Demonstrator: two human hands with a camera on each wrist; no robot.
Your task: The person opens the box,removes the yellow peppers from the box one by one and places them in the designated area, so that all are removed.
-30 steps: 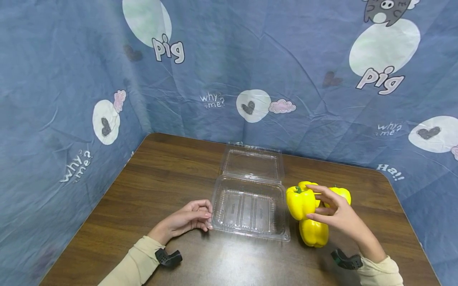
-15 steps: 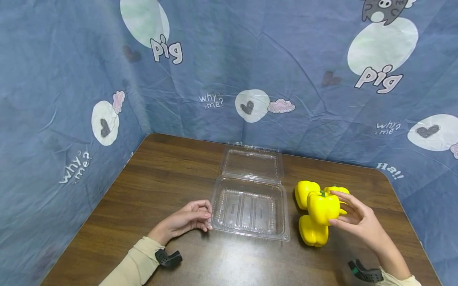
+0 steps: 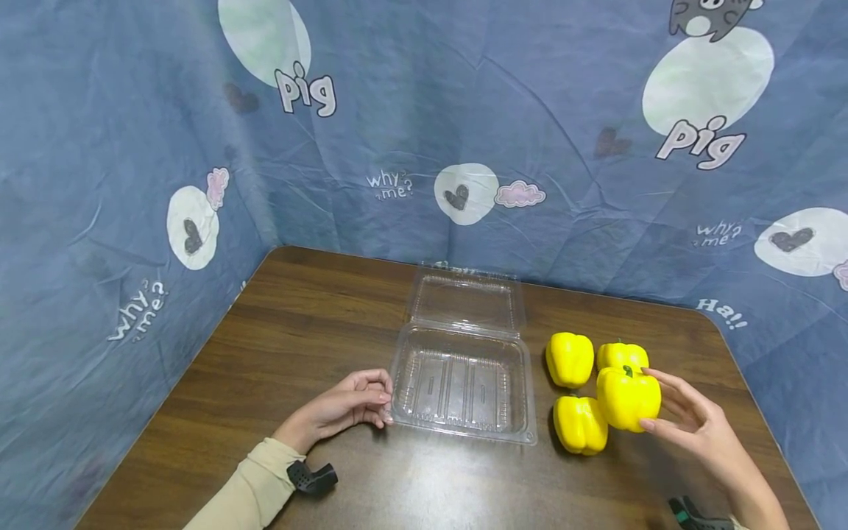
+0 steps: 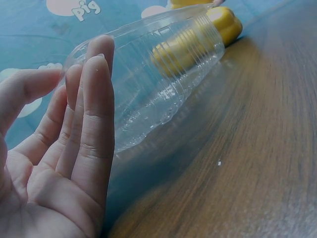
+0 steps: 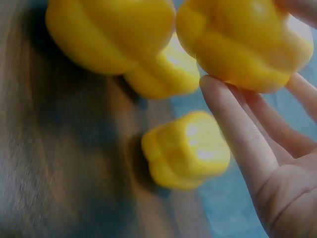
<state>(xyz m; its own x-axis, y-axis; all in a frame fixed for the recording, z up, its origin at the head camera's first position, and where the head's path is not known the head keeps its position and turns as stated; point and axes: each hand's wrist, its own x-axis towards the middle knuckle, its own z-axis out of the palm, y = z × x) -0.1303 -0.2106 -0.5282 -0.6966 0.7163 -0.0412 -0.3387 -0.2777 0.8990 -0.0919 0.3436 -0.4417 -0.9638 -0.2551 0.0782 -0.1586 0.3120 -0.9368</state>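
Observation:
A hinged clear plastic container (image 3: 460, 386) lies spread out on the table, its lid (image 3: 467, 303) folded back toward the wall. My left hand (image 3: 344, 408) pinches the rim at its near left corner; the left wrist view shows thumb and fingers meeting at that edge. On the right side, my right hand (image 3: 702, 427) holds a yellow bell pepper (image 3: 628, 400) by its right side, stem upward. The right wrist view has this bell pepper (image 5: 242, 39) between thumb and fingers. Whether it touches the table cannot be told.
Three more yellow bell peppers stand on the wooden table (image 3: 311, 316): one at the back (image 3: 570, 361), one in front (image 3: 580, 425), one behind the held pepper (image 3: 623, 356). A blue printed cloth (image 3: 371, 132) hangs behind and at both sides.
My right hand has carried its bell pepper rightward and nearer, from beside the container, past the other peppers. My left hand and the container have stayed put.

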